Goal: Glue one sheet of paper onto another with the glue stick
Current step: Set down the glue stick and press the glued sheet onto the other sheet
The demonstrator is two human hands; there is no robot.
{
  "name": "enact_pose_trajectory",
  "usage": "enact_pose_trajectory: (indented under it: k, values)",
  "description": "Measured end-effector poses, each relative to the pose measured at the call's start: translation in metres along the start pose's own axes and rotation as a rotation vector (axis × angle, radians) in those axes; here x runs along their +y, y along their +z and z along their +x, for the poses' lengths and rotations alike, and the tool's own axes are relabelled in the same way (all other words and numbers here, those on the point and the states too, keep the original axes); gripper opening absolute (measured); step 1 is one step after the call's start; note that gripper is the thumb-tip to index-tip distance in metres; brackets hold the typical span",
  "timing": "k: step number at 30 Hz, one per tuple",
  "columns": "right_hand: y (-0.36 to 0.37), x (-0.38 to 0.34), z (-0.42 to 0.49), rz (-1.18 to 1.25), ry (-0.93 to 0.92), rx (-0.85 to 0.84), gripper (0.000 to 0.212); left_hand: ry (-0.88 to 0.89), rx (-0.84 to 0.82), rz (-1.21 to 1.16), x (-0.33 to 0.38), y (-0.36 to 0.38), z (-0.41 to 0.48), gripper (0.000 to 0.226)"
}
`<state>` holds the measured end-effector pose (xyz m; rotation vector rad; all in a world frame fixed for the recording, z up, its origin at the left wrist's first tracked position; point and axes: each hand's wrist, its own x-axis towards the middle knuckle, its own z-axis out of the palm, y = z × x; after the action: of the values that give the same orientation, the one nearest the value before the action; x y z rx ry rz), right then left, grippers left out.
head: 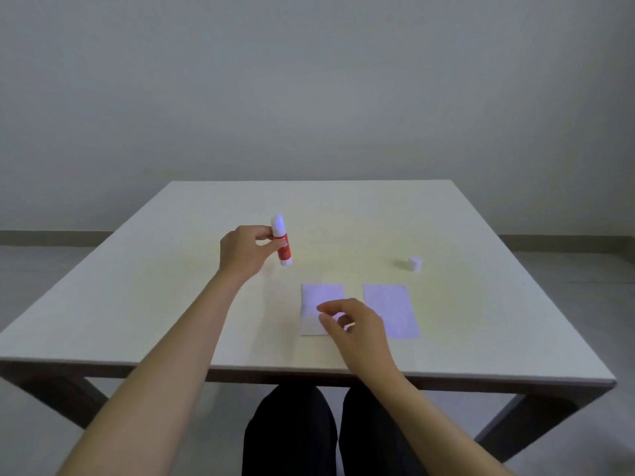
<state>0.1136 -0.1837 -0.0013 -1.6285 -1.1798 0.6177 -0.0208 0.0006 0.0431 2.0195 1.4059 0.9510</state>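
Nearest the table's (137,331) front edge, the right hand (357,331) hovers with fingers loosely curled and holding nothing over the near corner of the left paper sheet (318,304); the right paper sheet (391,309) lies just beside it, apart, both with long axes running away from the person. Farther back and to the left, the left hand (244,252) pinches the glue stick (282,243) near its top, roughly upright and uncapped, so it must likely travel right and toward the person to reach the sheets. Its cap (414,263) stands beyond the right sheet.

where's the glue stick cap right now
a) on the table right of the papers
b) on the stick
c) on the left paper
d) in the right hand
a: the cap stands on the table, off the glue stick held in the left hand.
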Motion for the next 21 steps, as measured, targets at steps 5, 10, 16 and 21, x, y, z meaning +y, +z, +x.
enact_pose_trajectory:
  k: [5, 10, 16, 21]
  values:
    - [0.018, 0.009, 0.015, -0.537, -0.297, -0.118, 0.031, -0.036, 0.0, 0.065, -0.011, 0.012, 0.006, 0.014]
    - [0.024, 0.01, 0.023, -0.875, -0.379, -0.201, 0.052, -0.049, 0.002, 0.082, -0.019, 0.016, 0.004, 0.013]
    - [0.024, -0.015, 0.015, -1.174, -0.477, -0.154, 0.041, -0.044, 0.001, 0.036, -0.019, 0.018, 0.001, 0.014]
    - [0.022, -0.022, 0.001, -1.271, -0.505, -0.24, 0.058, -0.038, 0.004, -0.002, -0.019, 0.021, -0.006, 0.006]
